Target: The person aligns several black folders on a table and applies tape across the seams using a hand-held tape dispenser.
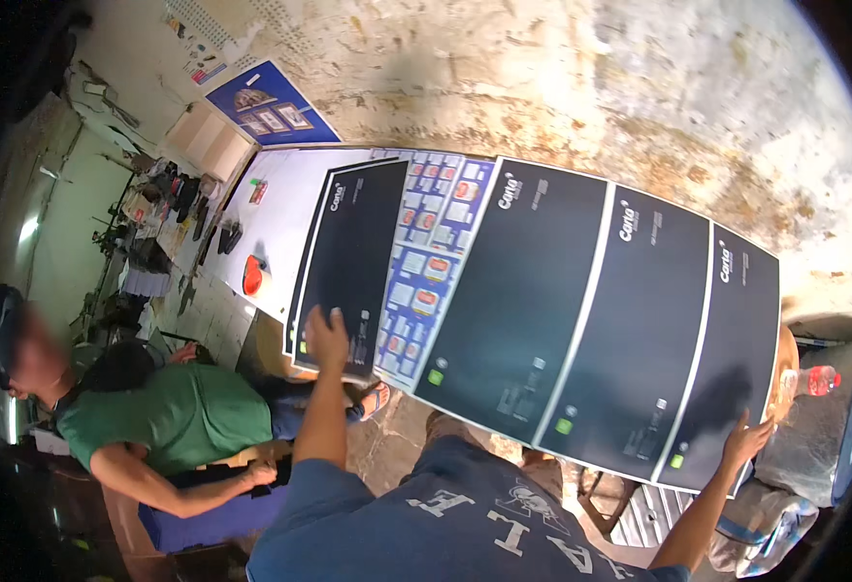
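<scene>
A large printed sheet (596, 320) lies across the table, with three black panels divided by white strips. At its lower right edge is my right hand (748, 441), thumb on top and fingers at the rim, closed on that edge. My left hand (326, 341) rests with fingers stretched out on the lower part of a separate narrow black panel (353, 257). That panel seems to lie on others, as pale edges show along its left side. Between panel and sheet shows a blue-and-white patterned sheet (424, 272), partly covered by both.
The white tabletop (278, 189) carries an orange-red container (253, 275) and small dark items. A blue poster (271, 105) leans at the stained wall. A co-worker in a green shirt (179, 412) sits at left. Wrapped bundles (814, 441) and a red-labelled bottle (819, 380) stand right.
</scene>
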